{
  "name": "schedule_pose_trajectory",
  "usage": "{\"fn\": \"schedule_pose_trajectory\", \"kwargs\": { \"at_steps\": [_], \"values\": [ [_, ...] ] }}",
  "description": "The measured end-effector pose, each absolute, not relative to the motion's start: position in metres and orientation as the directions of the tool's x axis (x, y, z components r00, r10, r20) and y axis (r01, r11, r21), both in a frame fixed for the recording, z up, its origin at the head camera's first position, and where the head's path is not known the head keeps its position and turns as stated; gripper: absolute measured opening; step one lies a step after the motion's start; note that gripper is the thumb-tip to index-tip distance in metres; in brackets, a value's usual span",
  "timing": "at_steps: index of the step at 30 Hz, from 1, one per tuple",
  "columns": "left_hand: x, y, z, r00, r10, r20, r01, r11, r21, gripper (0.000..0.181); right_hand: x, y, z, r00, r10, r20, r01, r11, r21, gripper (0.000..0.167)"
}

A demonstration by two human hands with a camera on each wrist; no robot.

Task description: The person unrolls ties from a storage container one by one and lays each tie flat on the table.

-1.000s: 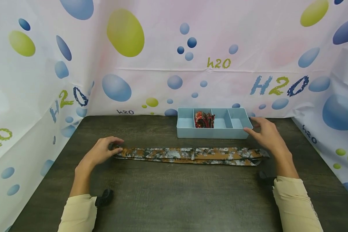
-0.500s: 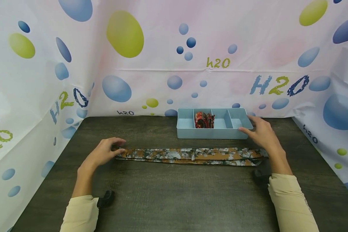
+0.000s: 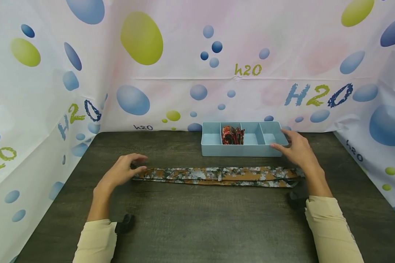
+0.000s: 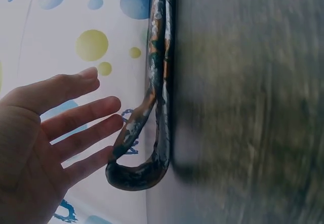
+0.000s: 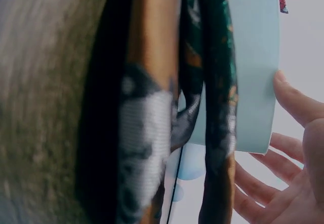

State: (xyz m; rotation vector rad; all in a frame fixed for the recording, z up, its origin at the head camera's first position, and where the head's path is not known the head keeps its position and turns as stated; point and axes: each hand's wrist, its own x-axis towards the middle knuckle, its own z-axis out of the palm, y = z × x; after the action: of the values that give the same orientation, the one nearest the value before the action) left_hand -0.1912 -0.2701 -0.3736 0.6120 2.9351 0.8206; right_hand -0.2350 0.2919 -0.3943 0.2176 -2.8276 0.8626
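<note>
A folded brown necktie [image 3: 197,176] with a grey and white floral pattern lies lengthwise across the dark table. By its looped left end is my left hand [image 3: 120,171], fingers loosely bent; in the left wrist view the hand [image 4: 45,133] has spread fingers, one fingertip at the necktie [image 4: 144,133] loop. My right hand [image 3: 299,151] rests at the right end of the pale blue divided box [image 3: 240,151], thumb on the front rim. The right wrist view shows that hand [image 5: 288,168] with extended fingers beside the box [image 5: 253,82], behind the necktie [image 5: 147,72].
A rolled red patterned fabric strip [image 3: 230,136] sits in the box's second compartment from the left. Behind the table [image 3: 210,223] hangs a white backdrop [image 3: 184,40] with coloured dots and lettering. Black wrist devices sit under both forearms.
My right hand has shifted left, bringing its thumb onto the box's front rim. My left hand has drifted slightly right along the necktie's end. Necktie and box have not visibly moved.
</note>
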Motion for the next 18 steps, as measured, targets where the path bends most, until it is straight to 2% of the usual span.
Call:
{"fn": "schedule_pose_trajectory", "kwargs": {
  "at_steps": [12, 18],
  "values": [
    [-0.190, -0.254, -0.369, -0.919, 0.386, 0.079, 0.368, 0.771, 0.520, 0.041, -0.236, 0.296, -0.395, -0.990, -0.085, 0.110, -0.130, 0.843, -0.522, 0.091],
    [-0.200, -0.238, -0.363, -0.907, 0.406, 0.113, 0.403, 0.758, 0.513, 0.043, -0.235, 0.295, -0.396, -0.991, -0.061, 0.118, -0.116, 0.825, -0.553, 0.089]
  ]
}}
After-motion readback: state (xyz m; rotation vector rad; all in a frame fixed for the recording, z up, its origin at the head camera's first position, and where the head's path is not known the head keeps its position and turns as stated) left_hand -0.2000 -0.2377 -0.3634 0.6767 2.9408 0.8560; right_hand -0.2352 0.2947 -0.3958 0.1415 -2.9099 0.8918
